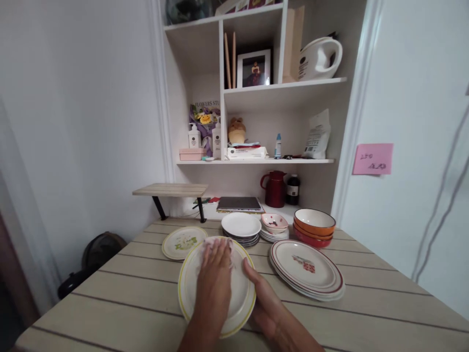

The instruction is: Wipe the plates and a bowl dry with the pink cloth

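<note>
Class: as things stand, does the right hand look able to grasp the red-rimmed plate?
Probably not: the right hand holds the yellow-rimmed plate, though nothing visibly blocks the red-rimmed plate.

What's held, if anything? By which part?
Right hand holds the yellow-rimmed plate by its right rim. Left hand presses a cloth against it; grip unclear.

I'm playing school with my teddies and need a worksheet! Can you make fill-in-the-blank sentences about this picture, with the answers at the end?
1. A cloth is pressed onto the held plate by the hand on the person's ____ side.
2. The thin line around the held plate's outer rim is ____.
3. The pitcher beside the dark bottle is dark ____.
4. The paper note stuck on the wall is ____.

Missing words: left; yellow; red; pink.
</note>
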Demonstrator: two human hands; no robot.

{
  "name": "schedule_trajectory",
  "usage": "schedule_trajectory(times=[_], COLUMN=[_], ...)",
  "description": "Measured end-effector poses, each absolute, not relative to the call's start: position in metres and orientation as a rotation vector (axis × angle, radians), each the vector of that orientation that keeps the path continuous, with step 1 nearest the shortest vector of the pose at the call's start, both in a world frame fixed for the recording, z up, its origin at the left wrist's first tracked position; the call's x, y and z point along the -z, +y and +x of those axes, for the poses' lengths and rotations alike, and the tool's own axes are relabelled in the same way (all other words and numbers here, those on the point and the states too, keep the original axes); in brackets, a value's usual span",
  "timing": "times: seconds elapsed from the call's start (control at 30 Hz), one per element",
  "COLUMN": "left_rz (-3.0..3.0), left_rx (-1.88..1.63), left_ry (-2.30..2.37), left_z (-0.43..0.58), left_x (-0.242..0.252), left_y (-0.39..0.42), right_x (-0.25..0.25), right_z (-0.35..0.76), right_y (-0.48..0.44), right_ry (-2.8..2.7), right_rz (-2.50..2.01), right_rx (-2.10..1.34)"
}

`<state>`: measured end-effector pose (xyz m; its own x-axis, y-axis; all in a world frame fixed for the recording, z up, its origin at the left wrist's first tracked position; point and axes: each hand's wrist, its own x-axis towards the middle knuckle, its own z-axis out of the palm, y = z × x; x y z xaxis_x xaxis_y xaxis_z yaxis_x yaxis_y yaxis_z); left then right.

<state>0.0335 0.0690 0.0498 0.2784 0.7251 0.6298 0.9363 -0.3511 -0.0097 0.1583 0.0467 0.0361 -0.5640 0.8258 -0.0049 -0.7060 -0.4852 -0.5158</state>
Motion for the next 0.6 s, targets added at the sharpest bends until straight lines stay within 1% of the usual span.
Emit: schedule_trajectory(times=[0.07, 0.2, 0.37, 0.47, 0.6], left_rz=[-2.296, -2.491, -2.361, -2.18, -2.058], left_rx=[0.754, 0.689, 0.721, 0.736, 0.803], left_ry=[-1.464, -1.283, -1.086, -1.201, -1.399], left_z=[0.052, 0.065, 0.023, -0.003, -0.002], left_x=[-0.049, -0.035, -0.014, -0.014, -0.032], left_y=[0.067, 0.049, 0.031, 0.038, 0.056], right_x=[-0.036, -0.037, -0.036, -0.034, -0.034], right_z=[0.161, 0.177, 0.191, 0.186, 0.166], right_y=[0.048, 0.059, 0.069, 0.066, 0.055], right_ry=[-0.556, -0.492, -0.463, -0.495, -0.559], right_rz=[-0.301, -0.388, -0.445, -0.459, -0.362], right_rx=[-2.105, -1.957, -1.782, -1.798, -1.956])
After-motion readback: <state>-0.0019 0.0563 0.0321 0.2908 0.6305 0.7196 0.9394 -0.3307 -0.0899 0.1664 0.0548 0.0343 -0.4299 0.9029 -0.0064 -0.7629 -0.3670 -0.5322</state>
